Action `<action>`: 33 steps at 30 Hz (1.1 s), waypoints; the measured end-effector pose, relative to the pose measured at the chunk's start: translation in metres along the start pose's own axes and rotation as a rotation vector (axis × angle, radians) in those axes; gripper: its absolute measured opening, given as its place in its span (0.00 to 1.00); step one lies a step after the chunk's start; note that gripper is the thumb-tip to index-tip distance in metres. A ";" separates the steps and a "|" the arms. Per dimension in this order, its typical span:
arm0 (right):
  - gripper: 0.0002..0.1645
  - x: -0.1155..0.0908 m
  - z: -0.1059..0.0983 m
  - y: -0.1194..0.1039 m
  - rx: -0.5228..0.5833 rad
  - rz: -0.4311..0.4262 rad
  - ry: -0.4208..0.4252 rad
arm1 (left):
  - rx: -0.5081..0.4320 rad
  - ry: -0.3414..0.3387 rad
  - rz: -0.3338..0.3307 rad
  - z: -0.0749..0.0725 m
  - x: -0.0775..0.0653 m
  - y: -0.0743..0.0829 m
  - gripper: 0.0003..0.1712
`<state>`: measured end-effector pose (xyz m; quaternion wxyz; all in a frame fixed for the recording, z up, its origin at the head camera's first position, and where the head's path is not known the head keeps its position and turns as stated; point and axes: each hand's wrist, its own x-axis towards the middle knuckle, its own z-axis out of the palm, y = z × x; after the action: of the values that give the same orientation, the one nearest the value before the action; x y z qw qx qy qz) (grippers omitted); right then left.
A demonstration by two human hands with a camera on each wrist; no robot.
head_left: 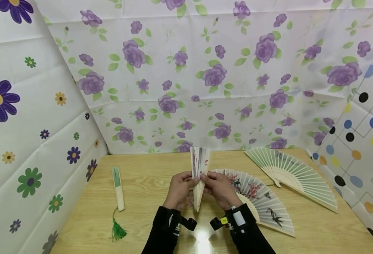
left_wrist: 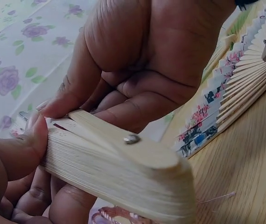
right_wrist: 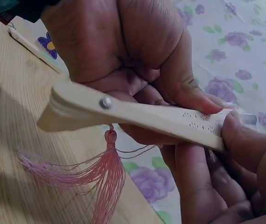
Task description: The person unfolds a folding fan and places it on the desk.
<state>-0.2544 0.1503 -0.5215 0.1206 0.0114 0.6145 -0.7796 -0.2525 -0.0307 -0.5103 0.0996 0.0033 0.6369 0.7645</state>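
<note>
Both hands hold a nearly closed folding fan (head_left: 200, 160) upright over the table, its white painted leaf at the top and its pale ribs narrowing toward the person. My left hand (head_left: 179, 190) grips one side, thumb on the ribs, while my right hand (head_left: 220, 188) pinches the other side, the two thumbs almost meeting. A metal rivet (right_wrist: 105, 102) shows at the fan's rounded end in the right wrist view. From that end hangs a pink tassel (right_wrist: 108, 168). Slightly splayed outer ribs (left_wrist: 100, 133) appear in the left wrist view.
Right of the hands lies an open white fan (head_left: 269, 204) with blossoms and birds, partly behind the right hand. Beyond it is an open green fan (head_left: 296, 173). A closed green fan (head_left: 118, 187) with a green tassel (head_left: 118, 231) lies left on the wooden table (head_left: 148, 165).
</note>
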 end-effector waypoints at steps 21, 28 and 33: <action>0.23 -0.006 -0.006 -0.007 -0.062 -0.005 -0.009 | -0.069 0.056 -0.015 -0.002 0.000 0.000 0.21; 0.10 -0.004 0.001 -0.004 -0.003 0.001 0.125 | -0.073 0.109 -0.011 -0.004 0.000 0.002 0.21; 0.08 -0.004 0.005 -0.004 0.023 -0.009 0.156 | -0.036 0.147 0.002 -0.005 0.000 0.005 0.19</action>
<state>-0.2507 0.1476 -0.5154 0.0690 0.0707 0.6131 -0.7838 -0.2538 -0.0358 -0.5067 0.0517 -0.0541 0.6286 0.7741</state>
